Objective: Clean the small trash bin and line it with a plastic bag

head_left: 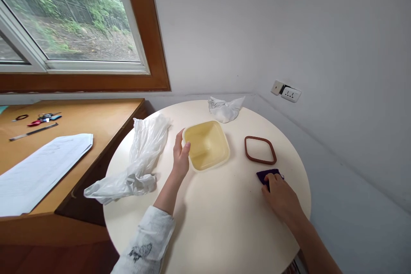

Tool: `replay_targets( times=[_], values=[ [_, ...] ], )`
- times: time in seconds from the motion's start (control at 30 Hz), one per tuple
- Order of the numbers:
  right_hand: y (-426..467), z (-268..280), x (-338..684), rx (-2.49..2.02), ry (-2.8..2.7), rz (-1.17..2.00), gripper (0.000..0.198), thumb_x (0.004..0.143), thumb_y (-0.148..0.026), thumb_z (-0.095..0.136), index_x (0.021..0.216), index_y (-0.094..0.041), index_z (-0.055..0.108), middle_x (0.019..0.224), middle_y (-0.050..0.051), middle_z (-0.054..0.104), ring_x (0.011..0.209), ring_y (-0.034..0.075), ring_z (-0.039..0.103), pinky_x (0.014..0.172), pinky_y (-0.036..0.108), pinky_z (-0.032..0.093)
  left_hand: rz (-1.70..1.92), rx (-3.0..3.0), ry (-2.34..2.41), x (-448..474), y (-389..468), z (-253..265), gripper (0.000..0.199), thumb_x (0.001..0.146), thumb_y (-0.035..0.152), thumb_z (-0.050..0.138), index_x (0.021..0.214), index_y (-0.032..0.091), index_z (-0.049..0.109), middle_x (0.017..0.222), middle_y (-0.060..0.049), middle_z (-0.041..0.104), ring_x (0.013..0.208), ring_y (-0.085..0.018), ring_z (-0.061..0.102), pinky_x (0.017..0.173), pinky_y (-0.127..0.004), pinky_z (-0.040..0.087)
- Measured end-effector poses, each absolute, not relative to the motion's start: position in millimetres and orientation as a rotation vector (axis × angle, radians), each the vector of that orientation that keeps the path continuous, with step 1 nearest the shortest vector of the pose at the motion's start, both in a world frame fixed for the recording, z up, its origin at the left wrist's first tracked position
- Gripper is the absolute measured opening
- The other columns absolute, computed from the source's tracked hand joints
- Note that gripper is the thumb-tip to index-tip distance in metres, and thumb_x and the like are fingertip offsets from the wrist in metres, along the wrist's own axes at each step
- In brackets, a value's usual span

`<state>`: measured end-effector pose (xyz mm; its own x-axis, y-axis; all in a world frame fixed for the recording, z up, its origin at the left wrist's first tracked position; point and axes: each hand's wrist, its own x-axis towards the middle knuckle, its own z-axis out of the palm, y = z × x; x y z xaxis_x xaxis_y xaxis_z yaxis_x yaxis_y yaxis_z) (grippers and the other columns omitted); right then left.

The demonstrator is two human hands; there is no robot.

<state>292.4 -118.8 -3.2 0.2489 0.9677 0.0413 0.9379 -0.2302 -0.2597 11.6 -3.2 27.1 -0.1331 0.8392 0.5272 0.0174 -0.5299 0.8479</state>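
Observation:
My left hand grips the left rim of a pale yellow plastic container, thumb at the inside edge and fingers outside. The container is square with rounded corners and tilts toward me, so its inside shows. On the right, my right hand is closed over a dark purple cloth on the table; part of the cloth is hidden under the fingers. Just beyond that hand lies a brown, rounded-square ring, flat on the round white table.
A crumpled white plastic bag lies at the table's left, and a smaller one at the back. The wooden desk on the left bears papers, a pen and keys. A wall socket is at right.

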Motion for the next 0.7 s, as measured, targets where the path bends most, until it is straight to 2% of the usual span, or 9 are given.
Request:
replay_targets(
  times=[0.07,0.17,0.27,0.33,0.43,0.53,0.7],
  values=[
    [-114,0,295,-2.275,-1.75,0.268,0.012,0.074,-0.02,0.044,0.078,-0.018,0.055,0.083,0.009,0.058,0.067,0.02,0.056,0.057,0.032,0.04,1.738,1.508,0.981,13,1,29,0.044,0.081,0.043,0.047,0.119,0.02,0.049,0.118,-0.008,0.051,0.114,-0.026,0.044,0.098,-0.041,0.033],
    [-105,9,304,-2.129,-1.582,0.58,0.009,0.07,-0.023,0.05,0.074,-0.019,0.057,0.078,0.006,0.061,0.067,0.02,0.056,0.061,0.033,0.042,1.738,1.491,0.974,14,6,34,0.041,0.082,0.043,0.046,0.116,0.02,0.05,0.116,-0.008,0.053,0.113,-0.025,0.046,0.097,-0.039,0.035],
    [-95,23,311,-1.779,-1.248,0.92,0.016,0.067,-0.03,0.055,0.077,-0.018,0.059,0.072,0.004,0.061,0.063,0.019,0.055,0.06,0.033,0.043,1.728,1.506,0.966,15,12,41,0.037,0.082,0.042,0.045,0.111,0.02,0.052,0.111,-0.007,0.055,0.106,-0.024,0.049,0.092,-0.037,0.038],
    [-88,38,308,-1.495,-1.021,1.023,0.019,0.066,-0.031,0.057,0.078,-0.017,0.059,0.07,0.004,0.06,0.062,0.017,0.055,0.058,0.031,0.043,1.719,1.523,0.958,17,15,43,0.034,0.082,0.042,0.045,0.108,0.02,0.053,0.108,-0.006,0.056,0.102,-0.023,0.051,0.089,-0.036,0.039],
    [-73,69,292,-1.197,-0.895,0.991,0.019,0.066,-0.03,0.058,0.079,-0.016,0.058,0.074,0.004,0.059,0.066,0.017,0.055,0.056,0.028,0.044,1.703,1.529,0.943,21,20,44,0.032,0.083,0.041,0.044,0.106,0.021,0.053,0.106,-0.006,0.056,0.099,-0.022,0.052,0.087,-0.035,0.041],
    [-54,104,262,-1.085,-0.965,0.836,0.016,0.071,-0.029,0.056,0.082,-0.018,0.057,0.069,0.0,0.055,0.061,0.013,0.052,0.052,0.024,0.042,1.693,1.528,0.935,26,24,42,0.033,0.083,0.041,0.045,0.107,0.02,0.052,0.106,-0.006,0.056,0.101,-0.022,0.052,0.087,-0.036,0.041],
    [-23,129,200,-1.177,-1.506,0.589,0.014,0.075,-0.027,0.053,0.085,-0.018,0.056,0.076,0.002,0.06,0.066,0.013,0.056,0.06,0.025,0.045,1.678,1.533,0.934,29,27,40,0.035,0.083,0.041,0.045,0.11,0.019,0.052,0.11,-0.008,0.054,0.105,-0.024,0.05,0.088,-0.037,0.041]
  ],
)
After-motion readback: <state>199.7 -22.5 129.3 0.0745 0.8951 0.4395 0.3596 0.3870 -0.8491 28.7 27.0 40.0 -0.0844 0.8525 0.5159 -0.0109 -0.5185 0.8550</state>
